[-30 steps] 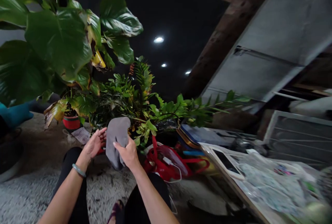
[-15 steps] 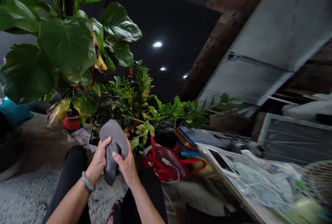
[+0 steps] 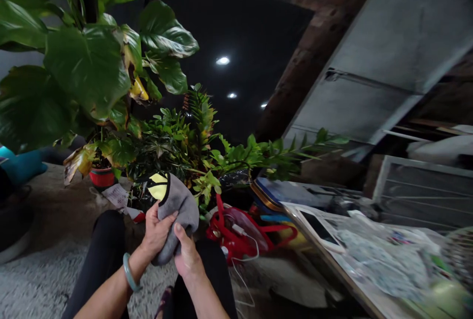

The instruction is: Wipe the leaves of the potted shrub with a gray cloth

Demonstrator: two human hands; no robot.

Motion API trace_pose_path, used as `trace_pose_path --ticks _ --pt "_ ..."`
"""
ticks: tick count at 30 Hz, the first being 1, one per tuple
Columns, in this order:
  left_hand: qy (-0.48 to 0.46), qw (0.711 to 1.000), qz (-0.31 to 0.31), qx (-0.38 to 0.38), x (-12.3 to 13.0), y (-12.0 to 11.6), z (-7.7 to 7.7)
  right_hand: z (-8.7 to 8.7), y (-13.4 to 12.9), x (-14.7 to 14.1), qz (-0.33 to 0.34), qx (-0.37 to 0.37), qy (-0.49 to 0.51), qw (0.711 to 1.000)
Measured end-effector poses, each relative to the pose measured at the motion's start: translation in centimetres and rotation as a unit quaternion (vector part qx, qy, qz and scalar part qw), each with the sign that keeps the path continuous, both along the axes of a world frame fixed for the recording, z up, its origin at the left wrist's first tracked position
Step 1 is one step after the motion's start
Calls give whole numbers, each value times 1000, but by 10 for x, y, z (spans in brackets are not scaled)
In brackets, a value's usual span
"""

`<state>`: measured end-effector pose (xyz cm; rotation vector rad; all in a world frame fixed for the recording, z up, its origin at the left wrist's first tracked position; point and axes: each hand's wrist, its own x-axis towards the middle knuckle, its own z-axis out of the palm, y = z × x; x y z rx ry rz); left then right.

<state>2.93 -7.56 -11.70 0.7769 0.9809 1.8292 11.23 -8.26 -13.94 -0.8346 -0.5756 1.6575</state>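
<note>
Between my knees I hold a soft grey fabric piece (image 3: pixel 181 206), shaped like a slipper. A yellow-green patch with black lines and a dark rim shows at its upper left end. My left hand (image 3: pixel 157 228), with a pale green bangle on the wrist, is closed on its left side, thumb laid across the grey cloth. On the lower right, my right hand (image 3: pixel 188 255) grips it with the thumb on top. The fingers behind the cloth are hidden.
Potted plants (image 3: pixel 170 142) stand right in front. A red bag (image 3: pixel 236 238) with a white cable lies by my right knee. To the right, a table (image 3: pixel 332 272) bears a white phone (image 3: pixel 318 230), plastic wrapping and a fan (image 3: pixel 460 250).
The grey piece has been turned over, so its yellow-green and black patch now shows. My left hand has shifted slightly right and down, and my right hand's grip is lower.
</note>
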Motion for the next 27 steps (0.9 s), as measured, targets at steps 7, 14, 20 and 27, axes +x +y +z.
trace_pose_path --ticks 7,14,20,27 --pt "146 989 -32 22 -14 17 -34 5 16 -1 -83 -47 -76 992" --pt "128 966 225 -17 -103 73 -52 99 108 27 -359 124 -85 921" --pt "98 972 182 -112 -145 120 -82 70 117 -20 -155 12 -150 977" --pt "10 985 115 -126 -139 123 -96 48 70 -12 -135 23 -137 981"
